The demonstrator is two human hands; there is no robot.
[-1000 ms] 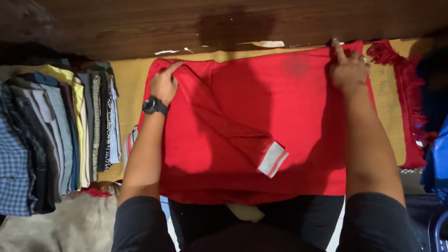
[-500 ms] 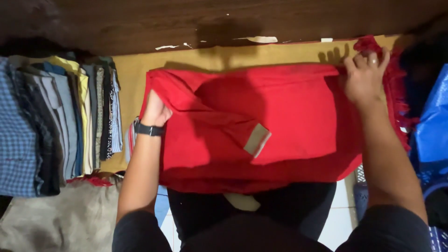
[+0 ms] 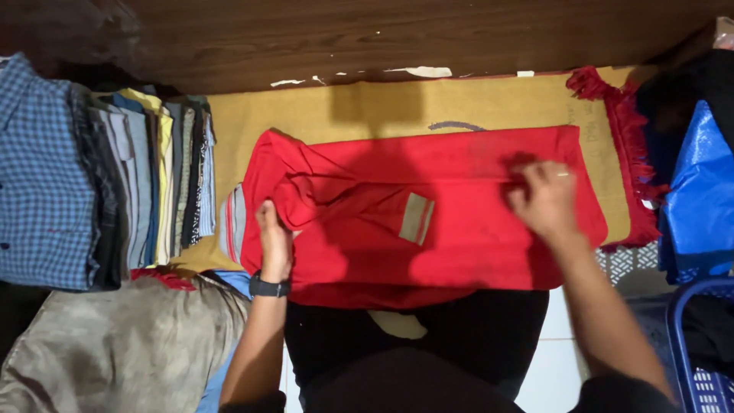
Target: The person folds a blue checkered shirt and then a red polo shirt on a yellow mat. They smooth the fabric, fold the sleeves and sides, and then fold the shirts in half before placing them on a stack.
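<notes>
A red shirt [image 3: 428, 222] lies partly folded on a yellow mat [image 3: 367, 111], with a grey cuff patch [image 3: 417, 218] showing on its folded sleeve. My left hand [image 3: 274, 237], with a black watch on the wrist, grips the bunched left edge of the shirt. My right hand [image 3: 543, 199], wearing a ring, rests on the right part of the shirt with fingers pressing the cloth.
A stack of folded clothes [image 3: 145, 183] and a blue checked shirt [image 3: 42, 176] lie at the left. Grey cloth [image 3: 115, 344] lies at the lower left. A red fringe [image 3: 627, 145] edges the mat; a blue bag [image 3: 703, 191] and basket [image 3: 696, 344] stand at the right. A dark wooden board [image 3: 367, 34] runs behind.
My right hand has come down from the shirt's far right corner onto its right part. The shirt's top edge has been folded down; my left hand has moved lower on the left edge.
</notes>
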